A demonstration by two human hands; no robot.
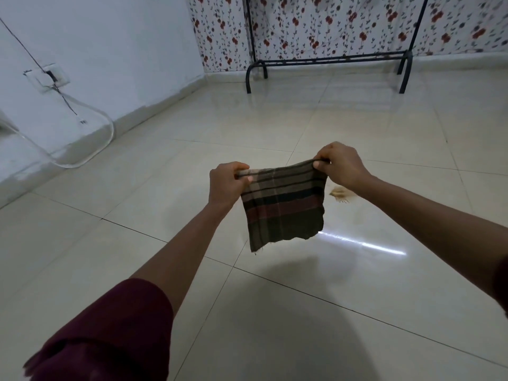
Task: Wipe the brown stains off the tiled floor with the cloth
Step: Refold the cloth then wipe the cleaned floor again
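A dark striped cloth (283, 207) in brown, black and maroon hangs folded in the air over the cream tiled floor (275, 312). My left hand (226, 182) pinches its upper left corner. My right hand (341, 166) pinches its upper right corner, so the top edge is stretched between them. A brown stain (341, 194) lies on the tile just right of the cloth, under my right wrist, with a fainter smear (360, 218) below it. The cloth hides the floor directly behind it.
A black metal rack (327, 61) stands at the back against a floral wall covering. On the left wall are a socket plate (50, 77) with a black cable and a clear plastic loop (90, 138) reaching the floor. A bright light streak (362, 244) reflects on the tiles.
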